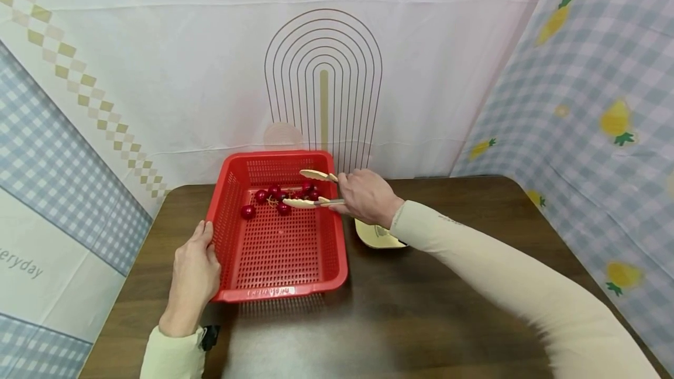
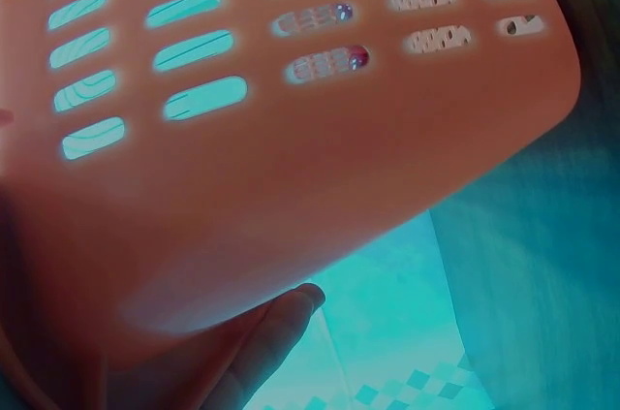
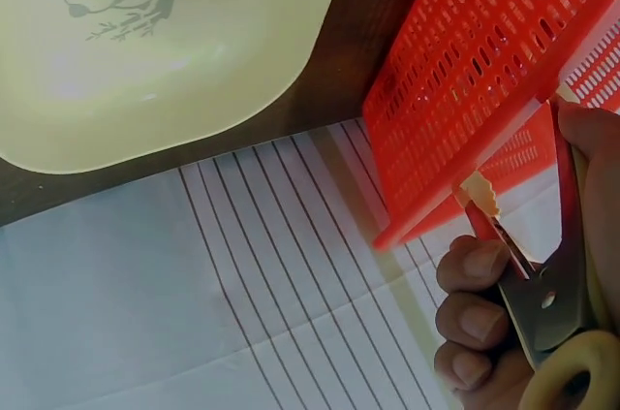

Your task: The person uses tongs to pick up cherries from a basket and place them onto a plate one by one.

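Note:
A red plastic basket (image 1: 279, 256) with slotted walls holds several glossy dark-red round fruits (image 1: 248, 212), bunched mostly at its far end around thin pale stems. My left hand (image 1: 192, 274) grips the basket's left rim; in the left wrist view its fingertip (image 2: 308, 299) lies along the rim's underside. My right hand (image 1: 368, 195) holds scissor-style tongs (image 1: 305, 203) over the basket's right rim. The beige tips of the tongs stand apart, the nearer one overlapping the fruits in the head view. Fingers (image 3: 475, 318) curl round the metal arms in the right wrist view.
A cream plate (image 3: 223, 61) with a grey panda print lies right of the basket, partly hidden by my right wrist in the head view. Beneath is a dark wooden table (image 1: 421, 320). A white patterned cloth (image 1: 210, 75) hangs behind, a checked cloth (image 1: 595, 133) at right.

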Motion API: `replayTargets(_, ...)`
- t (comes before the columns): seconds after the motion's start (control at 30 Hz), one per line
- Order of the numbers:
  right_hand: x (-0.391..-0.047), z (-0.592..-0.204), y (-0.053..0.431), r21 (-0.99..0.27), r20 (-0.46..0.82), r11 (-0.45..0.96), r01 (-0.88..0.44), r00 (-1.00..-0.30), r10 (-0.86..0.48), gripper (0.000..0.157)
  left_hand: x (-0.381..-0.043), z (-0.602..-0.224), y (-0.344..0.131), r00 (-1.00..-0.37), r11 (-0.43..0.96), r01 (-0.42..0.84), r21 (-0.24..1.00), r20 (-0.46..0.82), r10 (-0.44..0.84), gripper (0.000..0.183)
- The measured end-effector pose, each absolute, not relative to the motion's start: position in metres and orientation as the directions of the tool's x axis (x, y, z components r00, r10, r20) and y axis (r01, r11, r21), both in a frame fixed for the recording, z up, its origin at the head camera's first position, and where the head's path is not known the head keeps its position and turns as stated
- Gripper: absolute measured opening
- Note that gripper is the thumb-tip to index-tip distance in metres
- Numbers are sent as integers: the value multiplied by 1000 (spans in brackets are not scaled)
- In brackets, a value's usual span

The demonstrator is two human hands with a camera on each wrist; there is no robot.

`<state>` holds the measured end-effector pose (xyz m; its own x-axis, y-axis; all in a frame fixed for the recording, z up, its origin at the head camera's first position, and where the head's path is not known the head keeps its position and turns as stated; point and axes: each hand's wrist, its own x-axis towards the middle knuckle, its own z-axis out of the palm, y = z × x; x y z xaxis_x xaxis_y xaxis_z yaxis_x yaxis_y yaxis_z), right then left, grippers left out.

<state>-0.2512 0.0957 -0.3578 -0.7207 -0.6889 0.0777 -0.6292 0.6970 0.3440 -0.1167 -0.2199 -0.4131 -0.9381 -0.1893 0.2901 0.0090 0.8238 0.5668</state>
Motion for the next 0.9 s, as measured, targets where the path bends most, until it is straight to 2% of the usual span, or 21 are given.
replayTargets(0.9,-249,-366,52,398,-55,657,-640,-732,-679,48,-117,-412,-221,-949,822,-13,570,252,-190,48)
